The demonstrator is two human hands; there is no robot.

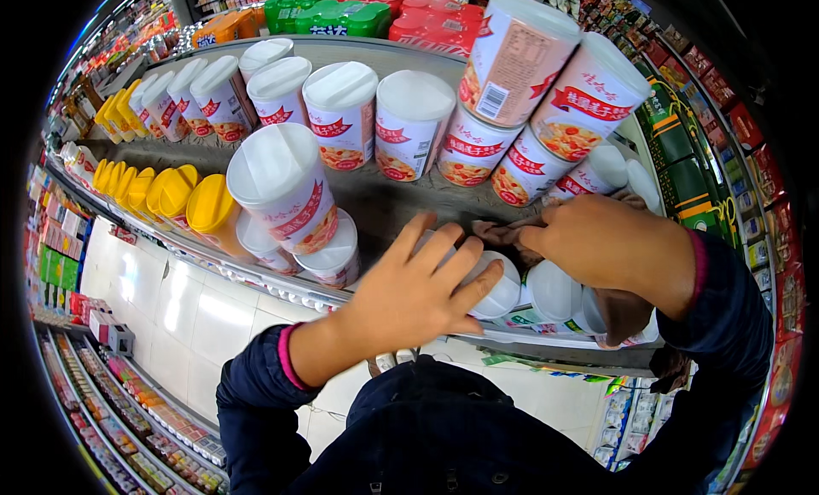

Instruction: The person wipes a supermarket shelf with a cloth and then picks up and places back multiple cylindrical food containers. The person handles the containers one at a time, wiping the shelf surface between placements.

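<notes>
My right hand [614,245] grips a brown cloth [624,312] over the right part of a shelf [377,204]. Part of the cloth spreads past my fingertips onto the shelf; another part hangs below my wrist. My left hand [416,284] has its fingers apart above white-lidded cans [553,290] along the front edge; whether it touches their lids I cannot tell. Left of it, one porridge can [281,181] stands stacked on lower cans. Behind my hands runs a row of similar cans [413,124]. Two more cans [512,53] sit tilted-looking on top of that row.
Yellow-lidded containers [211,204] line the front edge at left. Green drink packs [345,18] and red drink packs [438,24] stand behind the shelf. Dark green boxes [678,156] are at right. Below lies a tiled floor [192,316], with another stocked shelf [128,418] at lower left.
</notes>
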